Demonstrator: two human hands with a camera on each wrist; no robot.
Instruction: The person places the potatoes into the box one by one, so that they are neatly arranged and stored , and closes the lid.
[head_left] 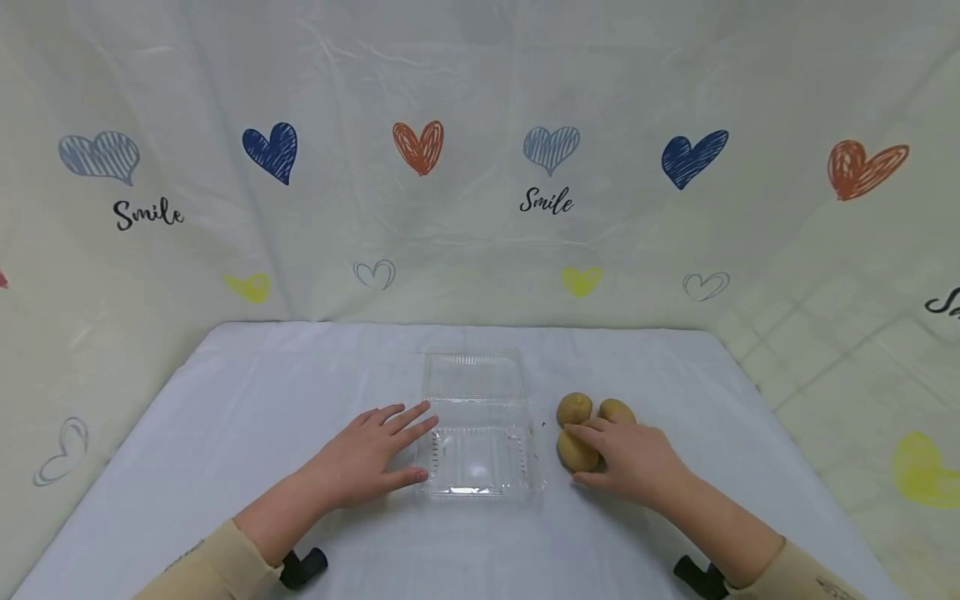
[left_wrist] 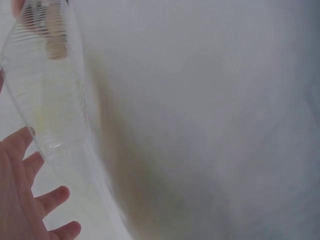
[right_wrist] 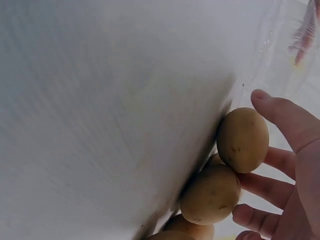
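Potatoes, grouped, with clear hinged container, lid laid back.
Container stood centrally; left hand, fingers spread and straight, lay at its left edge, likely to steady so light a thing. Right hand curved thumb and fingers round the nearest potato; firmness of hold, not tellable from where I stood. Potatoes sat clustered right of the container, presumably for easy reach. Surface: white cloth, mostly smooth. Room: pale hanging behind, printed with coloured hearts and "Smile" lettering.
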